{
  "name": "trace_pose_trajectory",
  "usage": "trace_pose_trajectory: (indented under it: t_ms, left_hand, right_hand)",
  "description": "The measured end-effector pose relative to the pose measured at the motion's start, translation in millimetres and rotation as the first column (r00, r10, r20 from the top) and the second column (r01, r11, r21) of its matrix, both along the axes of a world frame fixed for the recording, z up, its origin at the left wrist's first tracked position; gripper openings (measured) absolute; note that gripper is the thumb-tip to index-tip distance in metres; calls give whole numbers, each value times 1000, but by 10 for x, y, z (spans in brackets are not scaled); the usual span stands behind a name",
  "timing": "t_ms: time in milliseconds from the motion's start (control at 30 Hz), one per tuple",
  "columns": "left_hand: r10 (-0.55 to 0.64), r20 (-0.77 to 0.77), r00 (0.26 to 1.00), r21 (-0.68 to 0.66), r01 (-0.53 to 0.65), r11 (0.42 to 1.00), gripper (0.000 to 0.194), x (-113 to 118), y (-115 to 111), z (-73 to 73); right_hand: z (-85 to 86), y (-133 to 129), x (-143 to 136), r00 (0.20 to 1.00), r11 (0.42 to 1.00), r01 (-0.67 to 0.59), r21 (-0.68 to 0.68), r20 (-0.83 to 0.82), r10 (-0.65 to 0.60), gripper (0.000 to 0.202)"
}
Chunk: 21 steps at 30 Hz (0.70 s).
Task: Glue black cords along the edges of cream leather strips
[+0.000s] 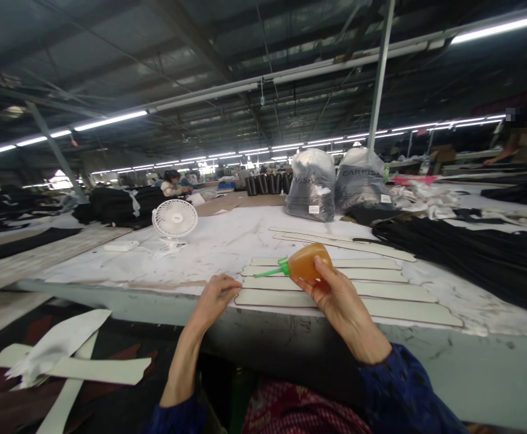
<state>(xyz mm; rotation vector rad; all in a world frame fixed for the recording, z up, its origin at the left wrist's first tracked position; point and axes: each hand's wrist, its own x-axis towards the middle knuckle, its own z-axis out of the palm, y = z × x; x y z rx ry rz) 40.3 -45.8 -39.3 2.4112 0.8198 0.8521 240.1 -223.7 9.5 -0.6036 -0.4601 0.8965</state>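
Note:
My right hand (335,295) is wrapped round a squeeze bottle (309,262) of amber liquid, which is tilted on its side. Its thin green nozzle (270,272) points left, over the left part of several pale strips with dark edges. These strips lie side by side on the white-covered table, the nearest pale strip (408,311) close to the front edge. At the strips' left ends is my left hand (213,301), its fingers curled together. Whether anything is pinched between those fingertips is hidden.
A small white fan (175,220) stands to the left on the table, near a white box (121,246). Behind the strips are two filled plastic bags (311,184). Black material (462,259) is heaped at right. Loose pale pieces (109,369) lie at lower left.

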Motion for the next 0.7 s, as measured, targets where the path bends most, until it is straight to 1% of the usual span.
trace_pose_trajectory:
  t_ms: [100,200,333,400,500,567,700]
  left_hand:
    - [-39,27,999,-49,40,998,19,17,60,-20]
    - [-50,72,996,-70,55,996,19,23,89,-65]
    - [-47,91,995,-81,54,995,21,14,92,-89]
    - [-53,99,994,-100,63,993,20,13,97,-73]
    - [-75,76,994,-130,85,988,19,20,110,-28]
    - [-86,47,995,-134,92,987,18,26,113,1]
    - [-92,54,994,-130,98,987,18,33,95,24]
  right_hand:
    - [34,88,-57,993,997,-73,-10,97,74,46]
    - [9,187,-118,982,996,-85,-29,167,89,50]
    - [-19,293,-133,991,999,-33,-27,129,36,48]
    - [-16,314,-104,992,999,-44,-16,118,46,46]
    - [-19,318,-54,984,996,-92,-10,155,92,46]
    - [-41,327,-43,978,997,-70,-21,195,73,48]
    - [-112,387,-101,961,998,44,-42,274,-31,59]
